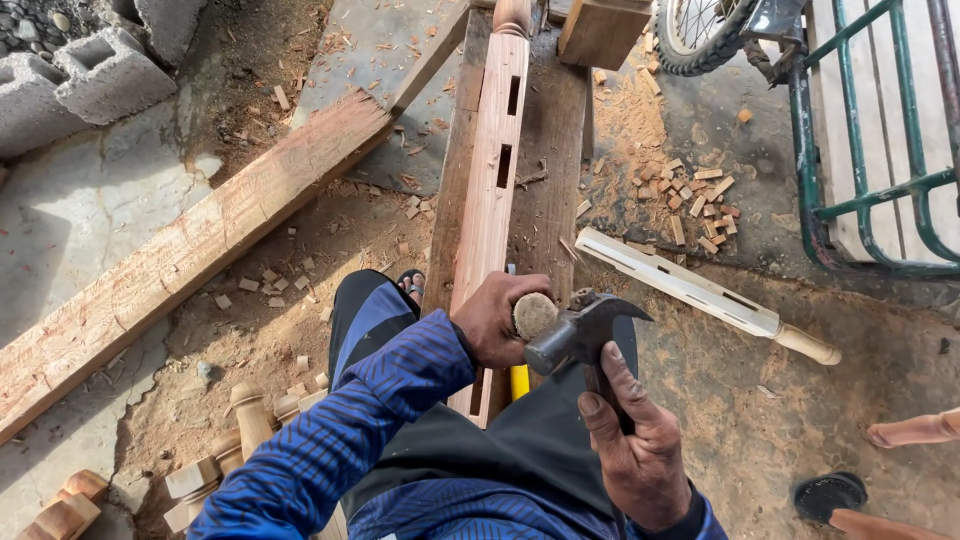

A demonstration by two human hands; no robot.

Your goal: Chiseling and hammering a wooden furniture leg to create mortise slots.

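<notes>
The left hand is clenched round the worn, rounded wooden handle of a chisel, whose yellow shaft shows just below the fist, and holds it upright over the long, pale-red squared wooden post with rectangular mortise slots. The right hand grasps the shaft of a dark steel claw hammer, thumb laid along it, with the hammer's face just beside the chisel's butt. The hammer looks heavy at the head and stiff, best taken low on the shaft as it is here. The chisel's battered top seems dry and rough, so it should not slip, though the fist sits close under the striking point. The post looks heavy, rigid and unlikely to shift; its turned round end lies at the far end.

The post rests lengthwise on a dark, weathered plank worktop, near its left edge, and the person in a blue striped sleeve sits astride the near end. The ground is packed earth strewn with chips and sawdust. A thick rough timber beam lies diagonally to the left, grey concrete blocks beyond it. A second, whitish slotted post lies on the ground to the right, a green metal railing at the far right, and turned wooden balusters near the lower left.
</notes>
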